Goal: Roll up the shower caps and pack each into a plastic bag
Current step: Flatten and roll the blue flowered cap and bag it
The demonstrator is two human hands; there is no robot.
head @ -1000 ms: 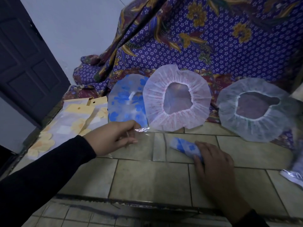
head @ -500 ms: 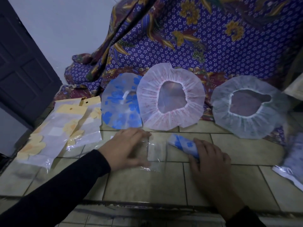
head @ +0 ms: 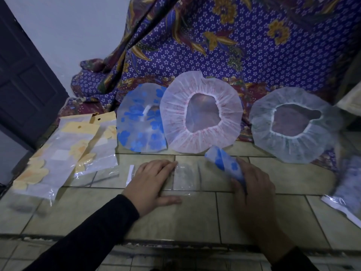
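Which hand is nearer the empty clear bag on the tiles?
Left. The left hand rests flat on the clear bag, on its left end. The right hand is off to its right, gripping the rolled blue cap.

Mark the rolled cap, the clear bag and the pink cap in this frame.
rolled cap (head: 221, 159), head view, its exposed far end.
clear bag (head: 184, 177), head view, its uncovered right part.
pink cap (head: 197, 142), head view, its near ruffled band.

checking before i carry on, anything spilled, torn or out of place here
Nothing stands out. The left hand presses the clear bag flat on the tiles; the right hand holds the rolled blue cap.
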